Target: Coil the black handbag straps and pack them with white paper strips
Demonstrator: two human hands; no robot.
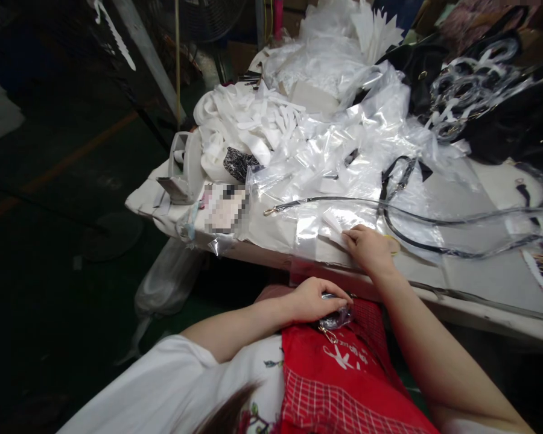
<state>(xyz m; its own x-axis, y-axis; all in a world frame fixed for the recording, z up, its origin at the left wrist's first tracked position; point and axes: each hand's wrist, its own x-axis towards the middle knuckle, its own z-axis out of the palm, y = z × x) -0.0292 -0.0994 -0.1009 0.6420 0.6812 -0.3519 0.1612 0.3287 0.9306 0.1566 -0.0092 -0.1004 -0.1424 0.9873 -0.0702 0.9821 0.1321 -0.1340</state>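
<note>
My left hand (314, 299) rests on my lap over a red apron (344, 374), fingers closed round a small bundle of clear plastic with a gold clasp (335, 318). My right hand (366, 247) lies on the table's front edge, fingertips pinching a small white paper piece (333, 224) that sits on clear plastic bags (326, 163). A long black strap with a gold clip (271, 210) runs across the table just beyond that hand.
A white table (479, 283) carries heaps of white fabric strips (248, 126), clear bags, black handbags (516, 114) at the far right and a grey tape dispenser (183, 169) at the left end. Dark floor lies to the left.
</note>
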